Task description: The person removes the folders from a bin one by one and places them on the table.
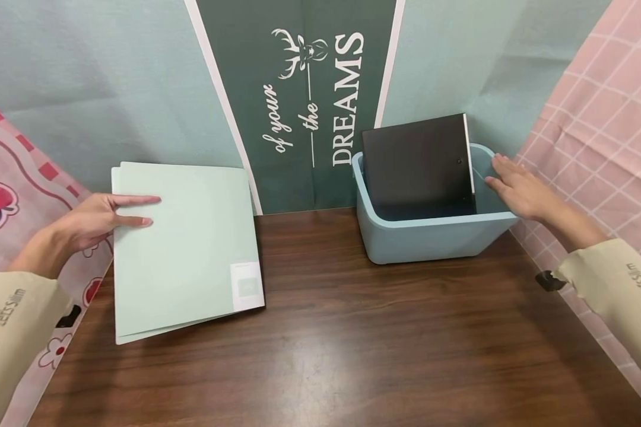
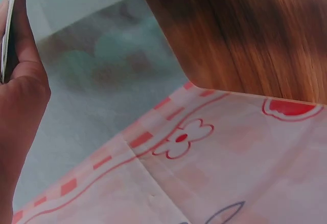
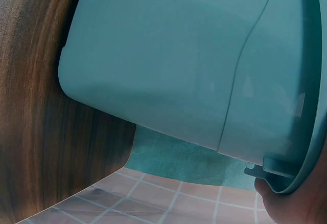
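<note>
Left hand (image 1: 93,220) pinches green folder (image 1: 187,231) at left of frame, likely for control; right hand (image 1: 520,190), fingers nearly straight, touches bin (image 1: 427,240), presumably steadying it.

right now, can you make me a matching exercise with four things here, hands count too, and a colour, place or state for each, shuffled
1. folder
2. bin
3. flat item in the bin
4. right hand

A. touching the bin's rim
B. black
C. held by the left hand
D. light blue

Pairs: 1-C, 2-D, 3-B, 4-A
</note>
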The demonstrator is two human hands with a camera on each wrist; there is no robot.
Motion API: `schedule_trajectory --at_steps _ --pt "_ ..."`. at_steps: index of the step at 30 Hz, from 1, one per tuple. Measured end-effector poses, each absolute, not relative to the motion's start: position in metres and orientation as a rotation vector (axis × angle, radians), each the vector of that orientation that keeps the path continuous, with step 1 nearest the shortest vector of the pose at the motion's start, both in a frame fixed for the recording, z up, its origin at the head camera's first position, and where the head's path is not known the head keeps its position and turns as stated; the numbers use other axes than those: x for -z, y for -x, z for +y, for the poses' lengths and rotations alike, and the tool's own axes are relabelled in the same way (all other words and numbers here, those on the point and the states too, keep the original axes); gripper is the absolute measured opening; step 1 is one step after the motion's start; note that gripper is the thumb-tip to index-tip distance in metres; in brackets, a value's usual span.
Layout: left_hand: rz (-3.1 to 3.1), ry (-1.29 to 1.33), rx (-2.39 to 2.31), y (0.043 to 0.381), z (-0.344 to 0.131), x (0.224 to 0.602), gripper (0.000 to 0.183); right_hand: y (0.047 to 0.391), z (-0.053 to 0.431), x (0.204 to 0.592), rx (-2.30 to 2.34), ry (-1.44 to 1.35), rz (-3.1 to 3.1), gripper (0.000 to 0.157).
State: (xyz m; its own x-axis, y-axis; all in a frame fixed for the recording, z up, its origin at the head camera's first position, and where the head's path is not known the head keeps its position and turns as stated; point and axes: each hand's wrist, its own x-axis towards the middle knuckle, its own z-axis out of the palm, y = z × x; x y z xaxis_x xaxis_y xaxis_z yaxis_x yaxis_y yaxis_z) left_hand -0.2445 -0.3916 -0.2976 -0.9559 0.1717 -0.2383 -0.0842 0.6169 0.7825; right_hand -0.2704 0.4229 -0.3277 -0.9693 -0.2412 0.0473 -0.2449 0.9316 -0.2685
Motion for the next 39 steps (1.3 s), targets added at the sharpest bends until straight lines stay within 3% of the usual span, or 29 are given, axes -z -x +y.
schedule_trajectory --at_steps 12,19,26,36,39 --pt "2.549 -0.064 -1.069 0.252 -0.408 0.311 0.055 0.266 0.422 0.329 -0.441 -0.382 -3.071 0.070" --pt "2.565 -0.094 -1.034 0.255 -0.417 0.318 0.047 0.264 0.422 0.329 -0.445 -0.371 -3.069 0.070" --pt "2.548 -0.090 -0.962 0.256 -0.427 0.324 0.060 0.265 0.421 0.330 -0.443 -0.354 -3.084 0.069" --pt "2.630 -0.067 -0.886 0.258 -0.438 0.330 0.054 0.266 0.419 0.329 -0.440 -0.354 -3.080 0.069" --pt "2.650 -0.039 -0.838 0.259 -0.440 0.331 0.065 0.265 0.418 0.328 -0.435 -0.341 -3.087 0.069"
